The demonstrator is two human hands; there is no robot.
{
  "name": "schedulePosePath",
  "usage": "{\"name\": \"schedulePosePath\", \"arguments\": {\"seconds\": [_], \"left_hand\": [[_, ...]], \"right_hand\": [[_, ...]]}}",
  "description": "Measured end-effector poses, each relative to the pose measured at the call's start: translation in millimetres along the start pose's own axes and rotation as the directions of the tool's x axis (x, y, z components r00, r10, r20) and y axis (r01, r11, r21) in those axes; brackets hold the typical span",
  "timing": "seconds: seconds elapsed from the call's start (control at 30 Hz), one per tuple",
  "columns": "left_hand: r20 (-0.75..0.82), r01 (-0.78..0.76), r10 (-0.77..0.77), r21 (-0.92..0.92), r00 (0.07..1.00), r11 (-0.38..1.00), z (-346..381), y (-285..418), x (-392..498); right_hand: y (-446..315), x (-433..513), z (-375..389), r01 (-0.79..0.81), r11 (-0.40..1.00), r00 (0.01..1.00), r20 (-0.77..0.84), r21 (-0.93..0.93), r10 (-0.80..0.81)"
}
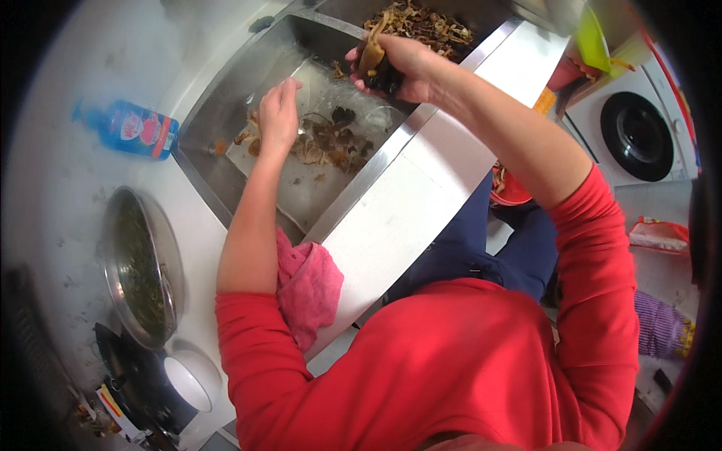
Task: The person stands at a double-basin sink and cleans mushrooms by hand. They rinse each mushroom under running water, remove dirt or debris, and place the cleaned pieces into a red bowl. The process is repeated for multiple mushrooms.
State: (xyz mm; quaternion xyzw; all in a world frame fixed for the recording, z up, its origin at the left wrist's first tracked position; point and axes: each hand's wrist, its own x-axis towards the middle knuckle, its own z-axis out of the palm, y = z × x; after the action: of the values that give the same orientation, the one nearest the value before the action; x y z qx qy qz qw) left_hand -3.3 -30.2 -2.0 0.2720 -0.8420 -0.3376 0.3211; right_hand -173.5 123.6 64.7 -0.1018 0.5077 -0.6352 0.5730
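Observation:
In my right hand (395,67), at the upper middle, lies a wet clump of mushrooms (372,56), light brown with dark pieces below. My left hand (280,115) is over the left part of the metal sink basin (304,211), its fingers bent. Whether it holds anything small cannot be told. Below and between the hands, a heap of brown and pale mushroom pieces (333,144) lies in shallow water. A second basin behind holds a large pile of brown mushroom strips (434,28).
On the left counter stand a blue pump bottle (138,128), a metal bowl with greens (141,270) and a white bowl (189,380). A pink cloth (310,282) hangs at the counter's front edge. A red basin (512,189) and a washing machine (637,135) are at right.

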Motion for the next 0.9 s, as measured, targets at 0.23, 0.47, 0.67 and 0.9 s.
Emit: {"name": "schedulePosePath", "arguments": {"seconds": [0.23,0.47,0.67,0.9], "left_hand": [[0.078,0.004,-0.007,0.033,0.997,0.999,-2,-2,0],[0.090,0.024,-0.025,0.018,0.996,1.000,-3,-2,0],[0.087,-0.025,0.027,-0.018,0.996,1.000,1,-4,-2],[0.195,0.042,-0.040,-0.001,0.980,0.999,0,-3,-3]], "right_hand": [[12,13,5,-0.010,0.994,1.000,0.011,0.105,0.008],[14,25,-7,0.014,0.986,0.999,-0.052,0.167,-0.005],[23,43,-8,-0.051,0.987,0.998,0.040,0.155,0.045],[31,42,1,-0.139,0.954,0.988,0.102,0.265,0.116]]}}
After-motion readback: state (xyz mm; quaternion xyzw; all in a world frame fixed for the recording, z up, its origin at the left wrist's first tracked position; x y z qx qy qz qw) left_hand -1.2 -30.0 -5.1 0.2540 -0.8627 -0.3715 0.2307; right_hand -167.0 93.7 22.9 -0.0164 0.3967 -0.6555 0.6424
